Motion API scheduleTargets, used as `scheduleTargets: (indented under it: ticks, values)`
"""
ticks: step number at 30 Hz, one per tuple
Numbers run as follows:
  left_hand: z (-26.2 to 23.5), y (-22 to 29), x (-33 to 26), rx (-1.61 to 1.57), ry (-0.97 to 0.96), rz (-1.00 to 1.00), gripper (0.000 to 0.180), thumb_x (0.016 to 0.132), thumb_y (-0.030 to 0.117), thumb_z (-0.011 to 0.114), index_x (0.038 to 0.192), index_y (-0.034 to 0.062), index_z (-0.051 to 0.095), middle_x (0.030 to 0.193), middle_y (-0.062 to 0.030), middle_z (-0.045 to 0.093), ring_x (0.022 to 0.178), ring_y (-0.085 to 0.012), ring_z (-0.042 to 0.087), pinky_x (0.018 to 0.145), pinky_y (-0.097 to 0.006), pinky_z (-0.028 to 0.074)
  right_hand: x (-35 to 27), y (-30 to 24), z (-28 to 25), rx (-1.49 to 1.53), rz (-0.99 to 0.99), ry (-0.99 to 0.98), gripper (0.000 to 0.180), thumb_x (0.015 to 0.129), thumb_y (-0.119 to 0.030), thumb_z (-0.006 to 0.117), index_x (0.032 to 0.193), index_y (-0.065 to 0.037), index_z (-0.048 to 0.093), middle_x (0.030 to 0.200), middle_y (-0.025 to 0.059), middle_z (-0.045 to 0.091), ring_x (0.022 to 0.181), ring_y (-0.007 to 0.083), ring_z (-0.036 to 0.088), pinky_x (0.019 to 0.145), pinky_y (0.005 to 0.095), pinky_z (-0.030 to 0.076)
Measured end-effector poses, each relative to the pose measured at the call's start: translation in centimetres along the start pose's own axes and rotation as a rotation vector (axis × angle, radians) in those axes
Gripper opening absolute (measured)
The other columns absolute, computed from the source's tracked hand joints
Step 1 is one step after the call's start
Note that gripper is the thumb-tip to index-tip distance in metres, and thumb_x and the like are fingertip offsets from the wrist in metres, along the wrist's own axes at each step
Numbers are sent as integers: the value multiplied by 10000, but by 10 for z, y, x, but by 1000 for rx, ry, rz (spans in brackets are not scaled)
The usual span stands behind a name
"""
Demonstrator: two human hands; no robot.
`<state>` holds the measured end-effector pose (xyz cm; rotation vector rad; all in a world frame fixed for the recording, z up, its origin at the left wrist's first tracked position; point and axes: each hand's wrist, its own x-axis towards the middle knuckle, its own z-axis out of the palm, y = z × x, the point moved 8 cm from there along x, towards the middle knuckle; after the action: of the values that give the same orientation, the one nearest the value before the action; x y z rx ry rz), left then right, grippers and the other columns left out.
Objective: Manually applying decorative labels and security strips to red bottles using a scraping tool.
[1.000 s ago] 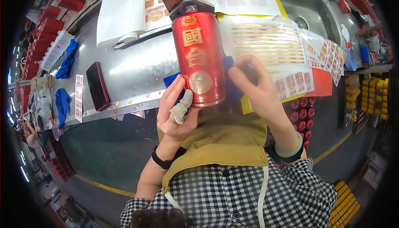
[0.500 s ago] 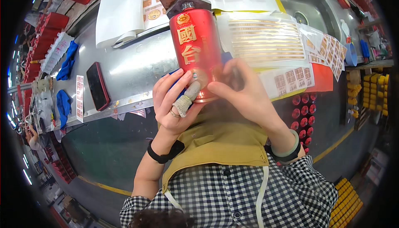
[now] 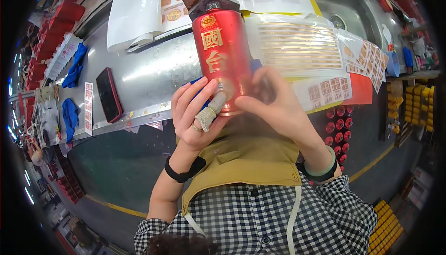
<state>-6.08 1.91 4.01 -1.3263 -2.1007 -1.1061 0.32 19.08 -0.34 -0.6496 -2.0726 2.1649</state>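
Observation:
A glossy red bottle [image 3: 227, 71] with gold lettering lies tilted in front of me, its base toward my apron. Its neck meets a dark angular metal fixture [image 3: 214, 2] at the far end. My left hand [image 3: 197, 111] wraps the lower left side of the bottle. A knitted cover [image 3: 210, 113] sits on its thumb, which presses near a round pale gold spot [image 3: 225, 87] low on the bottle. My right hand [image 3: 274, 99] grips the lower right side, thumb at the bottle's edge and fingers partly hidden behind it. Blue cloth [image 3: 199, 86] shows between the left fingers.
On the metal bench lie a phone [image 3: 108, 94], blue cloths [image 3: 70, 120] and a strip of labels [image 3: 88, 108]. Sheets of gold strips [image 3: 299, 46] and stickers [image 3: 327, 89] cover its right part, beside a sink [image 3: 355, 11]. Red-capped bottles [image 3: 339, 136] stand below at right.
The bottle and both hands have shifted very slightly to the right. Both hands keep nearly the same hold.

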Motion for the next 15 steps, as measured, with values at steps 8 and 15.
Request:
scheduleTargets:
  ticks: [8, 15]
  values:
    - [12, 12, -4, 120, 1, 80, 504, 724, 304, 950, 1190, 237, 769, 1459, -130, 591, 1301, -356, 551, 1026, -492, 517, -6, -11, -8, 58, 79, -84, 404, 928, -214, 814, 1182, -43, 549, 908, -25, 549, 858, 73, 523, 785, 234, 469]
    - [-2, 3, -28, 94, 30, -99, 528, 699, 118, 942, 1198, 107, 768, 1422, -196, 645, 1322, -393, 570, 1057, -469, 510, -20, -48, -23, -192, -409, 153, 239, 1011, -92, 660, 1241, -36, 628, 1038, 64, 647, 913, 154, 609, 830, 296, 521]
